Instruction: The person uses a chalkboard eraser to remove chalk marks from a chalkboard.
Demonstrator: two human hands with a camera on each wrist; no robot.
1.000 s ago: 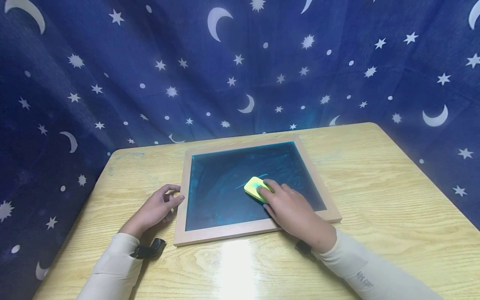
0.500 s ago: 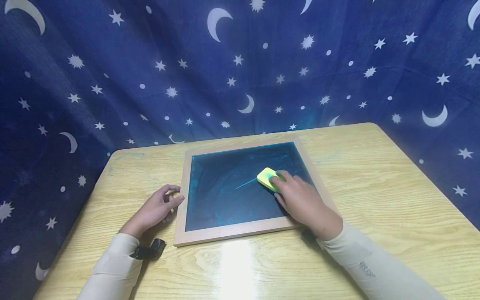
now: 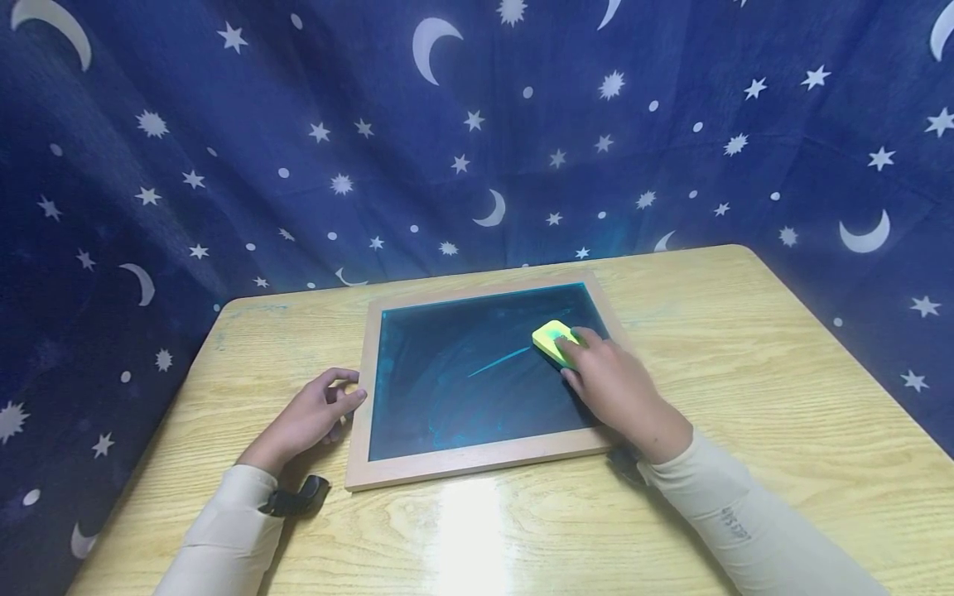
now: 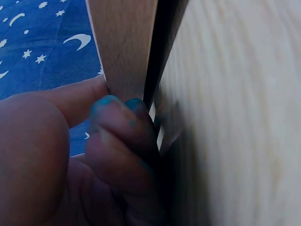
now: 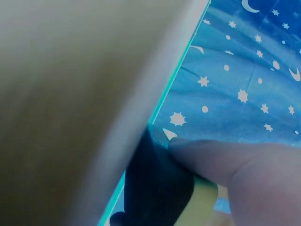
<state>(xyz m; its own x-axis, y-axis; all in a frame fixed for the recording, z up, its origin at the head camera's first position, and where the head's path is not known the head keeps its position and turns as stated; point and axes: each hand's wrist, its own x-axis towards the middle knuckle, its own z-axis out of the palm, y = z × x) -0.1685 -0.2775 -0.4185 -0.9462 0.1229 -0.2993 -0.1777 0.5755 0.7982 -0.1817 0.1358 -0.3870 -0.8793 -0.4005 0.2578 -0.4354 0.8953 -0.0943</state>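
A chalkboard (image 3: 440,348) in a light wooden frame lies on the table. My right hand (image 3: 622,389) grips a chalkboard eraser (image 3: 550,335) with a yellow top, held over the right half of the board. In the right wrist view the eraser's dark felt side (image 5: 153,183) faces the board, and the thumb presses its edge. A thin teal chalk line (image 3: 498,362) runs up to the eraser's left side. My left hand (image 3: 309,418) holds the frame's left edge, thumb on top. In the left wrist view its curled fingers, teal-stained at the tips, lie against the frame's side (image 4: 124,47).
The wooden table (image 3: 745,372) extends around the board, with faint blue chalk smudges at its far left. A dark blue curtain (image 3: 477,149) with moons and stars hangs behind and along both sides. Black straps (image 3: 298,497) sit at the wrists.
My right hand has slid the eraser right and away across the board, from its middle toward the upper right. More of the teal line shows. My left hand has stayed in place.
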